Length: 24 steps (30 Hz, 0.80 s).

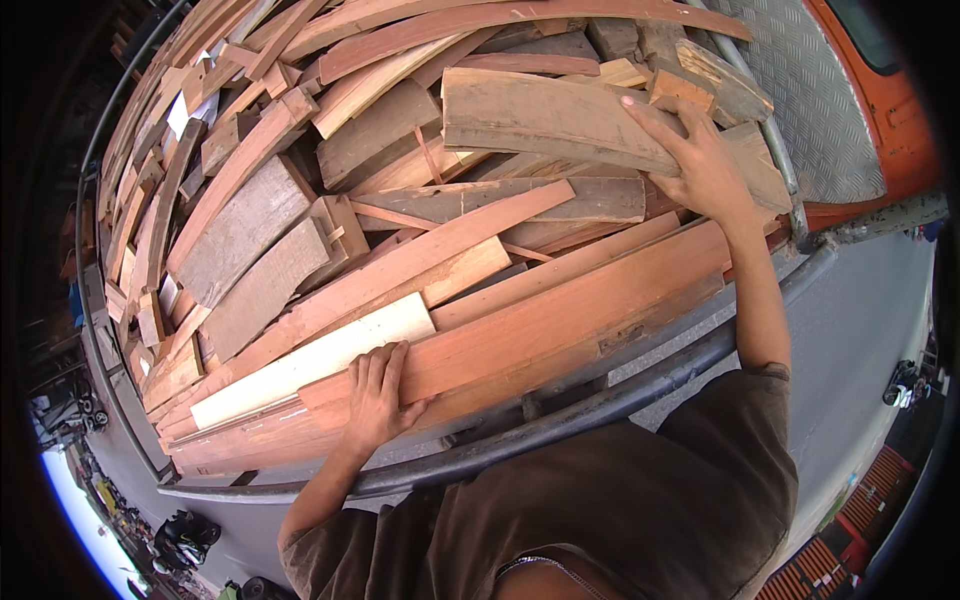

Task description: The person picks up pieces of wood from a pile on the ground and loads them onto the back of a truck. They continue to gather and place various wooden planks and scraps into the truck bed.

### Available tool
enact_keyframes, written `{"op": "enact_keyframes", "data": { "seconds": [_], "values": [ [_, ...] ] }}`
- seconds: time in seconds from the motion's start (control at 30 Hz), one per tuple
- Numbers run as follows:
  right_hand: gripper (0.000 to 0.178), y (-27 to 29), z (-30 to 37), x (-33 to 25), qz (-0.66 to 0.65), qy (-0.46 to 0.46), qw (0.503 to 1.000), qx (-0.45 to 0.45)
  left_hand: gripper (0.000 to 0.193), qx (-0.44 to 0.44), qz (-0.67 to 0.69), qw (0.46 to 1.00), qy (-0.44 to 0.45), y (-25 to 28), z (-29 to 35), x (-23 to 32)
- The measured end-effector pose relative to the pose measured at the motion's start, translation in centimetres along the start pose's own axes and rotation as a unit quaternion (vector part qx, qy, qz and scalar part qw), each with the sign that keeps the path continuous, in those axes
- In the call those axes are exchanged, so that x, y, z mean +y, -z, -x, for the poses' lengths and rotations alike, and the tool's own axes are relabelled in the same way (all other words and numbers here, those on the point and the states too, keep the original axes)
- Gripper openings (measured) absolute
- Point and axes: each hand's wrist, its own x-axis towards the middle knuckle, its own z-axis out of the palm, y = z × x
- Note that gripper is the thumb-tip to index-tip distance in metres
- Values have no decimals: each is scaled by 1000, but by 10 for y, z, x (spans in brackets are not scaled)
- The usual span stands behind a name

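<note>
My left hand is closed over the top edge of a long reddish board, its fingers bent over the edge and the thumb low on the near face. This board lies along the near side of a heaped load of wood. Farther off to the right, my right hand rests with fingers spread on the right end of a wide grey-brown plank. Part of that end is hidden under the hand. Beside my left hand lies a pale, cream-coloured board.
A dark metal rail runs between my body and the load. Several loose offcuts lie at odd angles on the left. An orange vehicle cab and a grey tread-patterned metal panel stand at the right. Grey pavement lies beyond the rail.
</note>
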Motion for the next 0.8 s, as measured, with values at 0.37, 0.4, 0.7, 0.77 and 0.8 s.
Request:
{"op": "enact_keyframes", "data": {
  "seconds": [0.37,0.4,0.7,0.77,0.8],
  "values": [
    [95,13,-6,4,-30,26,995,88,104,-26,75,995,55,7,-60,-38],
    [95,15,-8,4,-40,26,995,90,103,-21,62,996,58,-2,-65,-34],
    [93,41,2,33,1,-16,982,186,77,57,4,998,-4,3,-76,-38],
    [93,44,5,36,6,-20,982,189,72,33,4,999,-30,10,-70,-43],
    [93,44,7,38,6,-19,982,188,70,21,4,999,-44,13,-69,-45]
  ]
}}
